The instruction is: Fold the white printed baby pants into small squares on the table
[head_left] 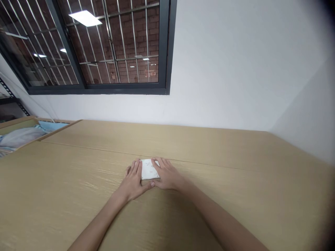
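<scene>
Tan tabletop (pixel 78 188) beneath, 2 hands (pixel 133 181) (pixel 169 175) clasp a squarish packet (pixel 148 170), edge facing the wearer.

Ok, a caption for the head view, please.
Left hand and right hand holding a small white patterned item on a tan surface below a barred window.

Wht wall (pixel 225 69), dk-framed window (pixel 91 47) w/ metal bars (pixel 147 31), tan tabletop (pixel 78 174)

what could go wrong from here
The bare left hand and bare right hand enclose the small white patterned square item, so it might get creased or squashed. The thin dark seam in the tan wood-look tabletop runs just beyond it; sliding it forward could perhaps catch an edge.
</scene>
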`<action>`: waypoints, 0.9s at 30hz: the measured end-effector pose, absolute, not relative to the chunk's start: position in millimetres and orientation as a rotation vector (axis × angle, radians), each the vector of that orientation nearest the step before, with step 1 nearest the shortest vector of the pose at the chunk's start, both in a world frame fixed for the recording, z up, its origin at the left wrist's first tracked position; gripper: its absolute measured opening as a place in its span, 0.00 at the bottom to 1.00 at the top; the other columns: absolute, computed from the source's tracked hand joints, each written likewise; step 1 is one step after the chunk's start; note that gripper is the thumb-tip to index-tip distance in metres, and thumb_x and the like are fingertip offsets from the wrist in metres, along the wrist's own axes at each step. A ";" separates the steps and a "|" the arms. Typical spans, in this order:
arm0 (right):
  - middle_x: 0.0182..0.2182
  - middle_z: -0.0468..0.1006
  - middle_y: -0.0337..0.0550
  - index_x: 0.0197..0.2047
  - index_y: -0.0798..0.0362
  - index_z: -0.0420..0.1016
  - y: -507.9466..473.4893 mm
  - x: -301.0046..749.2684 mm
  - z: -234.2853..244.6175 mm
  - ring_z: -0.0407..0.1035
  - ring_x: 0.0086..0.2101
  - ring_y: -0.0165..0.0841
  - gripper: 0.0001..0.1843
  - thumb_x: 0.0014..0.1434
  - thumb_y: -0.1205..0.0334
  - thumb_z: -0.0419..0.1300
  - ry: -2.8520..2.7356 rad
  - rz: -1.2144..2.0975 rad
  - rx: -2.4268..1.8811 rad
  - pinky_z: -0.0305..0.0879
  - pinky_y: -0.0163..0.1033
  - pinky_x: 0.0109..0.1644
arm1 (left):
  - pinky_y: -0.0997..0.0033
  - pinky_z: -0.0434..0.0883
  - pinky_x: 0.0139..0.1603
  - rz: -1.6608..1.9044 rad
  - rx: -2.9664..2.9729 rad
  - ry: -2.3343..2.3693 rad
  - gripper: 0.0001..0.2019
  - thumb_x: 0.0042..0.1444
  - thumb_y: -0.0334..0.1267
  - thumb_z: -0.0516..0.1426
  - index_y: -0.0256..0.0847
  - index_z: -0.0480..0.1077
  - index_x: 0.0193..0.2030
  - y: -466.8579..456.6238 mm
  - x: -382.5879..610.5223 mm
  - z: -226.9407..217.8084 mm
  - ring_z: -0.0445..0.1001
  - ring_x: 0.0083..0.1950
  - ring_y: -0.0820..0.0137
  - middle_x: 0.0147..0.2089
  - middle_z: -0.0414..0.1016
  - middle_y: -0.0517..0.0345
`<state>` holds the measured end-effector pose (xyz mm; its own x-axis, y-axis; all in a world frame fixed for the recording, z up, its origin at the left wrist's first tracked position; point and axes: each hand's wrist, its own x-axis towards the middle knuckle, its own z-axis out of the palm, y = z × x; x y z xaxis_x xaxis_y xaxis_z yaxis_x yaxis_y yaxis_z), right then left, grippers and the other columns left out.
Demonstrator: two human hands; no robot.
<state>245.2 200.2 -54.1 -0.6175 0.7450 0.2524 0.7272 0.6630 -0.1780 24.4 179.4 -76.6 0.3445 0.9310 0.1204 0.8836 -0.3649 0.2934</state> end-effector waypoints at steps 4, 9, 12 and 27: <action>0.63 0.65 0.62 0.70 0.61 0.59 206.4 248.1 -50.5 0.62 0.59 0.50 0.40 0.58 0.55 0.61 -2.535 0.151 -1.142 0.58 0.53 0.63 | 0.40 0.47 0.73 0.474 2.412 1.639 0.53 0.57 0.68 0.54 0.31 0.42 0.75 185.8 22.0 -79.9 0.40 0.78 0.45 0.77 0.42 0.33; 0.55 0.75 0.54 0.61 0.56 0.69 216.0 250.0 -56.7 0.67 0.53 0.45 0.26 0.58 0.68 0.57 -2.406 0.144 -1.075 0.62 0.50 0.58 | 0.41 0.51 0.71 0.650 2.436 1.657 0.30 0.64 0.39 0.51 0.30 0.52 0.70 192.5 21.1 -85.8 0.51 0.75 0.48 0.72 0.57 0.33; 0.51 0.78 0.52 0.53 0.54 0.73 220.9 250.5 -57.6 0.69 0.52 0.44 0.19 0.59 0.72 0.55 -2.333 0.171 -1.062 0.61 0.50 0.57 | 0.44 0.51 0.72 0.768 2.445 1.645 0.22 0.62 0.30 0.47 0.34 0.62 0.63 191.5 21.9 -78.0 0.57 0.73 0.51 0.66 0.66 0.38; 0.39 0.74 0.41 0.60 0.51 0.60 225.3 259.6 -33.4 0.73 0.37 0.35 0.28 0.61 0.54 0.63 -1.638 1.088 -1.236 0.68 0.40 0.42 | 0.70 0.69 0.31 0.863 1.829 1.325 0.24 0.65 0.46 0.51 0.39 0.52 0.63 160.8 33.2 -53.2 0.75 0.30 0.66 0.31 0.76 0.61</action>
<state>259.6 225.3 -33.4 -0.2062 0.9739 0.0952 0.2895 0.1536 -0.9448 33.2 160.8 -53.2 0.2520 0.9615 0.1094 0.4888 -0.2240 0.8431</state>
